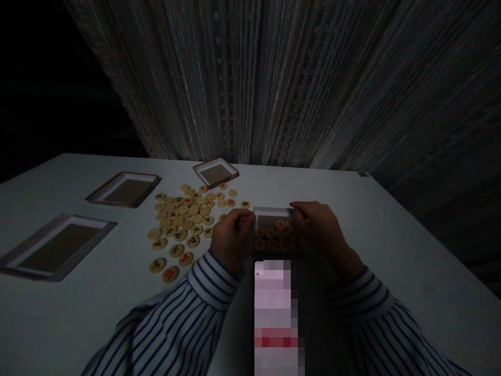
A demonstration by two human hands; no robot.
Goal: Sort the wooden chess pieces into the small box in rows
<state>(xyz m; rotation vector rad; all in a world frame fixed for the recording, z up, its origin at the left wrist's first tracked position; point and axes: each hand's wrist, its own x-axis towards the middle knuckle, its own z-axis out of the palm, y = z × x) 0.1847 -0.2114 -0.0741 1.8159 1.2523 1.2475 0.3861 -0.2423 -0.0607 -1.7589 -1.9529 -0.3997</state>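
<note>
A small box (273, 211) stands before me, its near part filled with round wooden xiangqi pieces (271, 244) bearing red characters. Brown bottom shows in the box's far part. My left hand (234, 239) is closed, thumb and fingers pinched at the left edge of the box. On the opposite side, my right hand (321, 230) grips the right edge, its index finger along the far corner. To the left of my left hand lies a loose spread of xiangqi pieces (182, 210), some blank side up, others showing black or red characters.
Three shallow box parts lie on the white table (399, 250): a large one (58, 245) at left, a brown-rimmed one (124, 189) behind it, and a smaller one (216, 173) at the back. A lit phone (274, 313), its screen blurred, is nearest me. A string curtain (250, 78) hangs behind.
</note>
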